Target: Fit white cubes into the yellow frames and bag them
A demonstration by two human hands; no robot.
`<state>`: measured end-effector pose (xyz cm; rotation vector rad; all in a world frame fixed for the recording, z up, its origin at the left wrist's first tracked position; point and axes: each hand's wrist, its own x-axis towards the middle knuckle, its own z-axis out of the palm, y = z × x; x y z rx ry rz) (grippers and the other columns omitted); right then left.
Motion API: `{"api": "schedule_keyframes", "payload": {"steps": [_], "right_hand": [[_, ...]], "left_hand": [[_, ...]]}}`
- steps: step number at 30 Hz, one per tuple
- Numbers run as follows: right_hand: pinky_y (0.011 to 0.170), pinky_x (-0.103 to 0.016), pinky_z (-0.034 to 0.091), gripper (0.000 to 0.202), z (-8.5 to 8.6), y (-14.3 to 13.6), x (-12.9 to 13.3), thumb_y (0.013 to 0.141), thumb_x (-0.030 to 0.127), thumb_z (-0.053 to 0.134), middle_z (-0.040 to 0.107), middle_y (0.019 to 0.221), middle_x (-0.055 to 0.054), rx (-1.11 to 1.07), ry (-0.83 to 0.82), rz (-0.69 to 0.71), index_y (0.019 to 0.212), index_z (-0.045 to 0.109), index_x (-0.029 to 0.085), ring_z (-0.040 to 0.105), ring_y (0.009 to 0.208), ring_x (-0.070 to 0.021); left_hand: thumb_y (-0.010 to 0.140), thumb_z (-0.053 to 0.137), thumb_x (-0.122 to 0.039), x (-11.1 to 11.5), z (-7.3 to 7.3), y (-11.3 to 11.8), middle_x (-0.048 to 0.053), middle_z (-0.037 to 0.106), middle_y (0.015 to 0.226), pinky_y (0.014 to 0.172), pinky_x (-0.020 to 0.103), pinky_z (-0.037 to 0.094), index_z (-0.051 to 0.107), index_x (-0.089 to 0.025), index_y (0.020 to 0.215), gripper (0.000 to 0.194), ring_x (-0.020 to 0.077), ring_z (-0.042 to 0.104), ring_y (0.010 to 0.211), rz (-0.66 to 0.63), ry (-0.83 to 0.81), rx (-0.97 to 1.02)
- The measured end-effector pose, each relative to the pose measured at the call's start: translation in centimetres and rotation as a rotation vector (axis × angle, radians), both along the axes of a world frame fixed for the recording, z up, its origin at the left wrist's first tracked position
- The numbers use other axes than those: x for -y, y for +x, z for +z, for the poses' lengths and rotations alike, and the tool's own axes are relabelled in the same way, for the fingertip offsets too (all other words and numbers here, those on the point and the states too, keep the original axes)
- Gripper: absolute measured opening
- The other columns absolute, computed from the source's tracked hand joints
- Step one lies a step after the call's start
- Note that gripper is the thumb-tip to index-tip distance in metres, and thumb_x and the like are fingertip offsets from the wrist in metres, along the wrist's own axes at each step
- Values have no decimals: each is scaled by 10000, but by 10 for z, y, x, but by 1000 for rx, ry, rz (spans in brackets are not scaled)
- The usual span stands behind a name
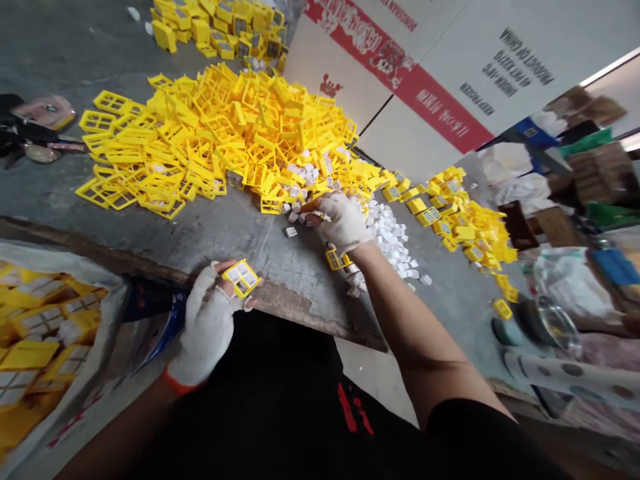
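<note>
A white glove with bare fingertips covers my left hand point(213, 310), which is closed on a yellow frame point(242, 277) with white pieces set in some of its openings, just over the table's front edge. My right hand point(341, 219), also gloved, reaches to the small white pieces point(387, 233) beside the large heap of yellow frames point(250, 127). Its fingers are bent together at the pile's left side; what they hold, if anything, is too small to make out. Another yellow frame point(337, 259) lies just below my right hand.
A large white carton point(425, 67) stands behind the heap. Yellow parts point(465, 220) spread to the right, and more point(220, 27) lie at the back. Keys point(43, 127) rest at left. A sack point(113, 280) of yellow pieces stands at lower left, a metal bowl point(553, 323) at right.
</note>
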<state>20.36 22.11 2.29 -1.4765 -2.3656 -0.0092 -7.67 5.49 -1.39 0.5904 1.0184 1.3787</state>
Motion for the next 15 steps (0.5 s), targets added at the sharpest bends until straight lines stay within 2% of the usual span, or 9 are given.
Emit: {"api": "schedule_keyframes", "payload": {"steps": [6, 10, 12, 15], "right_hand": [[1047, -508, 553, 247, -7, -21, 23, 992, 185, 716, 876, 1181, -74, -8, -220, -31, 1167, 859, 286, 768, 1129, -308], [1086, -515, 531, 345, -12, -25, 29, 971, 222, 750, 847, 1290, -123, -19, -296, -53, 1308, 823, 238, 747, 1201, -333], [1098, -523, 522, 364, -14, -30, 30, 956, 224, 767, 852, 1265, -129, -7, -320, -66, 1317, 816, 224, 746, 1205, -342], [1093, -510, 522, 249, -12, -37, 41, 979, 230, 736, 869, 1151, -104, -43, -326, -48, 1206, 836, 216, 762, 1140, -327]], "left_hand": [[873, 920, -532, 0, 2, 0, 46, 803, 1110, 635, 305, 648, 743, -255, 1158, 435, 267, 843, 903, -5, -24, -3], [856, 931, -560, -3, 4, 0, 58, 806, 1111, 625, 306, 632, 737, -257, 1146, 463, 281, 844, 913, -28, -16, 6], [857, 933, -561, -3, 5, 0, 63, 805, 1096, 624, 302, 623, 737, -252, 1142, 463, 286, 845, 926, -32, -22, -1], [849, 950, -528, -2, 9, 2, 64, 805, 1079, 643, 309, 620, 728, -245, 1141, 464, 281, 840, 922, -20, -34, 33]]}}
